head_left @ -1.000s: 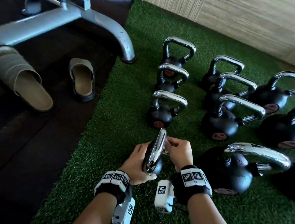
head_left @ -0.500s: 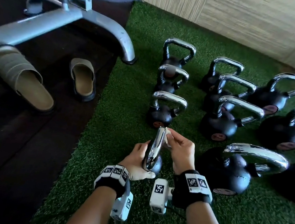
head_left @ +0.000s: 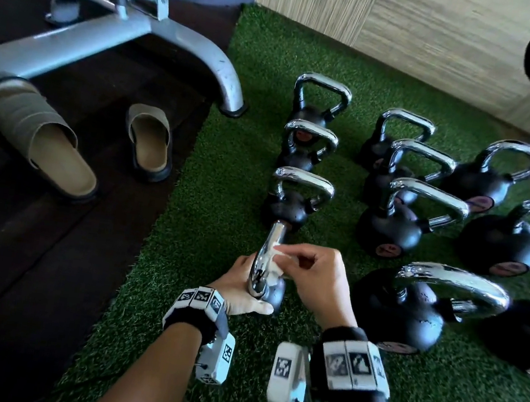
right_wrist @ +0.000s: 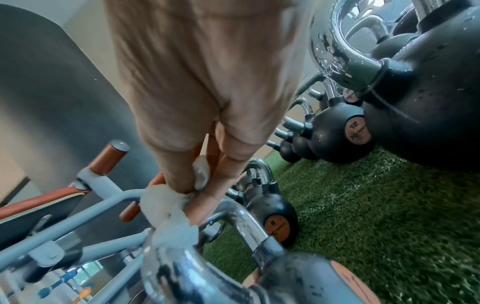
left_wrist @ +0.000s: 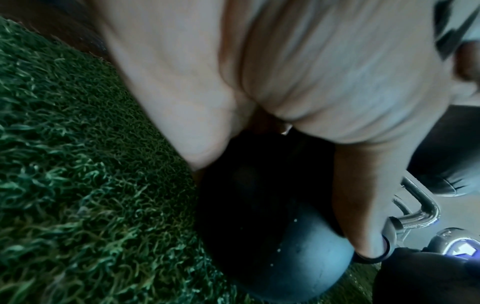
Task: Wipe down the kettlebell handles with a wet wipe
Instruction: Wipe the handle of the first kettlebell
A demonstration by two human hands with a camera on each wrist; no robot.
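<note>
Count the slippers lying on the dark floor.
2: the left slipper, toe under the grey frame; the right slipper beside it, nearer the green turf. None seems hidden.

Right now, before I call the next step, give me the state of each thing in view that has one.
Small kettlebell: tipped over on the turf, handle toward the row.
Wet wipe: bunched, pressed on its chrome handle.
Left hand: holds the kettlebell's body.
Right hand: pinches the wipe.
Other kettlebells: upright, untouched.
Slippers: on the dark floor, off the turf.

Kettlebells crowding right; turf leftward
</note>
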